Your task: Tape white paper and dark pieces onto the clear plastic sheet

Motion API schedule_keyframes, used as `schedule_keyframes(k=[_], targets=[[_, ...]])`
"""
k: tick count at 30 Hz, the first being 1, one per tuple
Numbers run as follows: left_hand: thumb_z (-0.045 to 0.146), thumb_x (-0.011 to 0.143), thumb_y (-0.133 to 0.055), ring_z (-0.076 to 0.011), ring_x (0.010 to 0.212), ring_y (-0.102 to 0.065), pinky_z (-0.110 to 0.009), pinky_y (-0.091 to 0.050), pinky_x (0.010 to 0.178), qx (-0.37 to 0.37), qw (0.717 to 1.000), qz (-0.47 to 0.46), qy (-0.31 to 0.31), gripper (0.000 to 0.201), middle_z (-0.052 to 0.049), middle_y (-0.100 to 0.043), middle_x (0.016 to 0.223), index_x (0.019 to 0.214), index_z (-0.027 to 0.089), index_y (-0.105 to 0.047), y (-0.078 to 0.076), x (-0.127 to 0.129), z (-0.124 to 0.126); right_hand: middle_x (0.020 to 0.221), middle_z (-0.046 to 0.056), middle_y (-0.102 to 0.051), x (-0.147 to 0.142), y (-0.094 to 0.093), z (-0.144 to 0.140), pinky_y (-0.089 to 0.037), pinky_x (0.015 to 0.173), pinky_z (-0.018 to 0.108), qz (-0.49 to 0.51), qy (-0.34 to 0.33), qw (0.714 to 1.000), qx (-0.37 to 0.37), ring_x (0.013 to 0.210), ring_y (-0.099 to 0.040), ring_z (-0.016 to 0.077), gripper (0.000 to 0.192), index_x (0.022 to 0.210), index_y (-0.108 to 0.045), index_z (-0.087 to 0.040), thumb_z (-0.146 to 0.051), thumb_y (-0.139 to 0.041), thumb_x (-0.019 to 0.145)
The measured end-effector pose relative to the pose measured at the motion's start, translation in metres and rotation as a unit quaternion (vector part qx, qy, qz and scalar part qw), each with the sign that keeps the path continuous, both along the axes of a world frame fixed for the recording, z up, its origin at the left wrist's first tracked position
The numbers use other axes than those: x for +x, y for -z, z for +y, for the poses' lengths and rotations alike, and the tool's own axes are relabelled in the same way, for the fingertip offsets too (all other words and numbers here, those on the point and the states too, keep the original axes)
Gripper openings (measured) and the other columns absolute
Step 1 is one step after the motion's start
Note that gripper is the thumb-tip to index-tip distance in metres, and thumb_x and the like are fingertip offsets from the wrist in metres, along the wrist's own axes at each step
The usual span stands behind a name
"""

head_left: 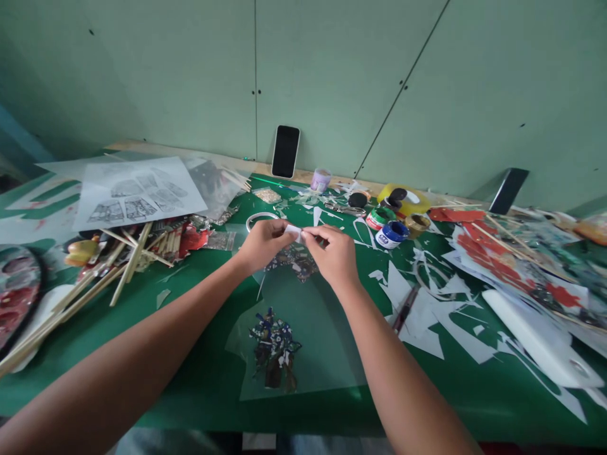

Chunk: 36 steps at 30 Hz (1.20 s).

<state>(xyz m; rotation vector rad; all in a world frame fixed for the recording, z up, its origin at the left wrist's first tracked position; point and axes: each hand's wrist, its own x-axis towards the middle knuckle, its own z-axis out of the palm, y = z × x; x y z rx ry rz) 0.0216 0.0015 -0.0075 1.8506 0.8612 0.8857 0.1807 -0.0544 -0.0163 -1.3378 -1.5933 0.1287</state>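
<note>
Two bare hands meet at the center of the frame above a green tabletop [199,399]. The left hand [266,242] pinches a small white piece [293,231], perhaps paper or tape, between thumb and fingers. The right hand [334,254] has its thumb and fingertips pressed together on the piece's right end. The step in hand appears to be fine fingertip work on this piece; the next move seems to call for a light, steady pinch from both sides.

Below, in the lower center, lies a clear plastic sheet [327,354] with a dark blue and brown painted motif [274,349]; another patterned piece [305,270] is partly hidden under the hands. At upper left are a printed pattern sheet [183,183] and, beneath it, wooden sticks [133,258]. Right of center stand a blue paint pot [389,238] and a green paint pot [378,218]. Farther right, a craft knife [406,309] lies among white paper scraps [429,338]. A smartphone [286,151] leans against the wall, top center.
</note>
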Motion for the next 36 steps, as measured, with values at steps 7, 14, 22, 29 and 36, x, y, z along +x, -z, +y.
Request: schedule_keyframes(k=[7,14,22,29,36], targets=[[0.034,0.08,-0.054,-0.0104,0.059,-0.046,-0.024,-0.035,0.056,0.093,0.995,0.033,-0.007,0.022,0.0,-0.057,0.065,0.076,0.015,-0.065,-0.0039,-0.0007,-0.002,0.08,0.006,-0.072,-0.0001,-0.008,-0.0032,-0.046,0.062,0.027,0.058,-0.034,0.996,-0.052,0.07,-0.063,0.0161,0.021,0.078,-0.073,-0.02,-0.031,-0.056,0.082],[0.032,0.08,-0.053,-0.0108,0.062,-0.048,-0.023,-0.037,0.059,0.1,0.994,0.049,-0.006,0.021,0.0,-0.06,0.066,0.075,0.015,-0.064,-0.0072,-0.0005,-0.0041,0.077,0.005,-0.072,-0.001,-0.009,-0.0035,-0.045,0.062,0.027,0.058,-0.033,0.996,-0.052,0.067,-0.061,0.0158,0.021,0.074,-0.072,-0.02,-0.03,-0.055,0.081],[0.035,0.081,-0.052,-0.0109,0.059,-0.047,-0.024,-0.035,0.056,0.089,0.995,0.055,-0.004,0.023,0.0,-0.056,0.064,0.076,0.015,-0.063,-0.0071,-0.0005,-0.0039,0.078,0.005,-0.072,0.0012,-0.0086,-0.0035,-0.043,0.059,0.026,0.056,-0.044,0.996,-0.054,0.064,-0.059,0.0148,0.022,0.077,-0.072,-0.019,-0.031,-0.054,0.081],[0.034,0.081,-0.051,-0.0114,0.06,-0.05,-0.024,-0.038,0.056,0.079,0.995,0.055,0.0,0.022,-0.001,-0.057,0.065,0.078,0.015,-0.062,-0.0043,-0.0007,-0.0018,0.079,0.005,-0.072,0.0012,-0.008,-0.0022,-0.045,0.062,0.027,0.061,-0.039,0.996,-0.06,0.067,-0.062,0.0164,0.022,0.077,-0.072,-0.02,-0.031,-0.053,0.08],[0.034,0.081,-0.053,-0.0109,0.058,-0.05,-0.024,-0.037,0.055,0.062,0.997,0.04,0.005,0.021,0.0,-0.057,0.065,0.078,0.015,-0.062,-0.0029,-0.0004,-0.0024,0.071,0.003,-0.069,-0.0005,-0.0091,-0.0031,-0.044,0.06,0.026,0.078,-0.033,0.994,-0.075,0.063,-0.059,0.0152,0.02,0.073,-0.068,-0.02,-0.032,-0.054,0.079]])
